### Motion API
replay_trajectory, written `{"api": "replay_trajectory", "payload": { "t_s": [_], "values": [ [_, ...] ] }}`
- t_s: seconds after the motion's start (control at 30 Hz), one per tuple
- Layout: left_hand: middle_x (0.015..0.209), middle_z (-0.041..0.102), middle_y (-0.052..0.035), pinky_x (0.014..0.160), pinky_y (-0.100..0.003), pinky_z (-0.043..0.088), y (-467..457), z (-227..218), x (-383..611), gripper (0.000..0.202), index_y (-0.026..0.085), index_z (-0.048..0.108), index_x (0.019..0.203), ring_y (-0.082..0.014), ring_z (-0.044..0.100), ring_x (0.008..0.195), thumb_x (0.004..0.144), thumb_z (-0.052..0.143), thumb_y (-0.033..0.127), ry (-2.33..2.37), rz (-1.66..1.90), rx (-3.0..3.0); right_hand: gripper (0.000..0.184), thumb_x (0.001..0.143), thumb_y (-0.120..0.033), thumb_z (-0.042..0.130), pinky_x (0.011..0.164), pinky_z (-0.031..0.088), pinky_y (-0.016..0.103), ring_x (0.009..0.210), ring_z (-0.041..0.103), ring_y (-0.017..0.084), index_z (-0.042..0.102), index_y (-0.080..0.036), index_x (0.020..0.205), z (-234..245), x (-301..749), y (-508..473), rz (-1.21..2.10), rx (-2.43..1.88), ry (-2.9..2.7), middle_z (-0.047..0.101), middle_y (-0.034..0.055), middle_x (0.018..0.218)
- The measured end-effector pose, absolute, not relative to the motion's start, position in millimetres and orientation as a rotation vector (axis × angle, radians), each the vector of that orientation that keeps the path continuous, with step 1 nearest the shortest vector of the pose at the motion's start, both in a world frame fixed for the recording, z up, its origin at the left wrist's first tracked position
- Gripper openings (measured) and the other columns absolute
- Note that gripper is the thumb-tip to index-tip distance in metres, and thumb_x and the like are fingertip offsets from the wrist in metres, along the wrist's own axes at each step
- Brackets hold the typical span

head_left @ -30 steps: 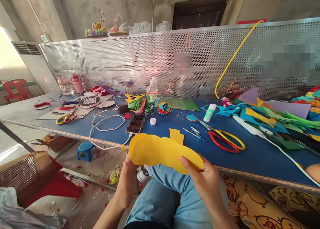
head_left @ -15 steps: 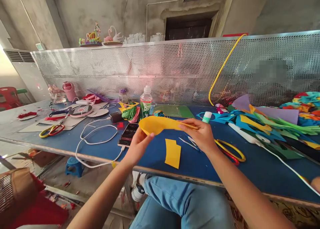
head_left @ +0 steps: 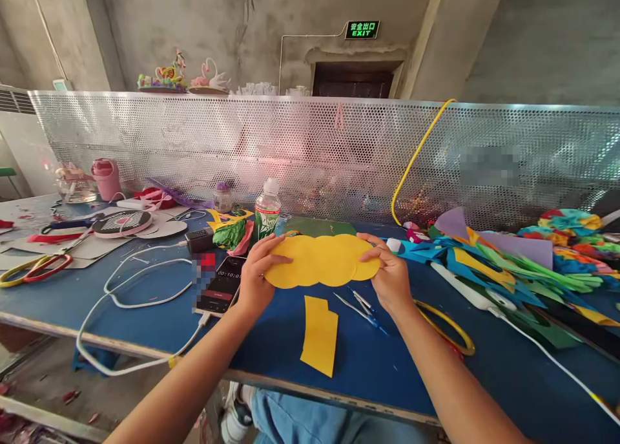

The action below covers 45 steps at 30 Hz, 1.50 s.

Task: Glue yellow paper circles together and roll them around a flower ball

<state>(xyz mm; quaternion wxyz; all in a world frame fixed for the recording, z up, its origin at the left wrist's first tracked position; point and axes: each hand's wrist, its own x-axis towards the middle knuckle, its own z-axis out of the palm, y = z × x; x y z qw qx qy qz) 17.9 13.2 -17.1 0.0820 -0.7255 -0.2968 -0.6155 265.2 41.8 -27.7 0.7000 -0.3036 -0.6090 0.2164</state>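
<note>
Both my hands hold a yellow cloud-shaped foam cutout (head_left: 322, 260) flat just above the blue table (head_left: 397, 360). My left hand (head_left: 256, 276) pinches its left end, thumb on top. Its right end sits between the thumb and fingers of my right hand (head_left: 390, 277). A yellow foam offcut (head_left: 320, 334) lies on the table just below the cutout. Small blue tweezers or snips (head_left: 361, 307) rest beside my right hand. Yellow-and-red scissors (head_left: 448, 335) lie partly hidden behind my right forearm.
A phone (head_left: 220, 285) with a white cable (head_left: 130, 302) lies left of my hands. Behind stand a plastic bottle (head_left: 267, 211) and a green mat (head_left: 320, 227). Coloured foam scraps (head_left: 508, 263) pile at right. More scissors (head_left: 33, 268) lie far left. A perforated metal screen (head_left: 310, 153) backs the table.
My hands lifted the yellow cutout from my lap up over the table and turned it flat to face me; the view tilted upward.
</note>
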Motion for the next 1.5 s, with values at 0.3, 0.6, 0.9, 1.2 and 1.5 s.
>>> {"api": "replay_trajectory", "payload": {
  "t_s": [0.3, 0.6, 0.9, 1.2, 1.5],
  "values": [
    [0.109, 0.064, -0.0027, 0.093, -0.039, 0.043, 10, -18, 19, 0.026, 0.026, 0.066, 0.092, -0.0198, 0.055, 0.107, 0.079, 0.053, 0.007, -0.760, -1.788, -2.081, 0.006, 0.066, -0.025, 0.068, 0.087, 0.047, 0.040, 0.112, 0.052, 0.023, 0.063, -0.021, 0.069, -19, 269, 37, 0.507, -0.634, -1.316, 0.056, 0.0062, 0.119],
    [0.085, 0.070, -0.0021, 0.071, -0.028, 0.049, 6, -19, 27, 0.015, 0.021, 0.066, 0.089, -0.0185, 0.064, 0.078, 0.079, 0.059, 0.028, -1.326, -2.140, -2.273, 0.024, 0.061, -0.035, 0.074, 0.089, 0.046, 0.044, 0.104, 0.058, 0.026, 0.062, -0.020, 0.073, -15, 261, 31, 0.547, -0.768, -1.218, 0.065, 0.0073, 0.104],
    [0.083, 0.067, -0.0038, 0.071, -0.029, 0.049, 17, -16, 32, 0.030, 0.015, 0.060, 0.090, -0.0166, 0.062, 0.073, 0.071, 0.066, 0.038, -1.432, -2.701, -2.613, 0.048, 0.064, -0.038, 0.071, 0.080, 0.051, 0.043, 0.092, 0.062, 0.027, 0.056, -0.019, 0.105, -16, 262, 30, 0.568, -0.938, -1.233, 0.065, 0.0099, 0.102],
    [0.056, 0.050, 0.0032, 0.049, -0.020, 0.035, 7, -22, 30, 0.019, 0.018, 0.058, 0.075, -0.0110, 0.046, 0.053, 0.082, 0.051, 0.034, -1.540, -1.717, -2.608, 0.035, 0.078, -0.034, 0.059, 0.088, 0.041, 0.043, 0.095, 0.059, 0.025, 0.053, -0.024, 0.110, -15, 240, 15, -0.382, -0.934, -1.864, 0.065, 0.0074, 0.102],
    [0.133, 0.049, -0.0052, 0.106, -0.041, 0.028, -8, -17, 35, 0.042, 0.022, 0.046, 0.129, -0.0255, 0.041, 0.125, 0.089, 0.040, 0.034, -1.099, -1.938, -3.044, 0.013, 0.080, -0.034, 0.056, 0.063, 0.050, 0.026, 0.068, 0.064, 0.017, 0.059, -0.022, 0.076, -13, 233, 1, 0.192, -1.026, -1.795, 0.067, 0.0012, 0.072]
  ]
}}
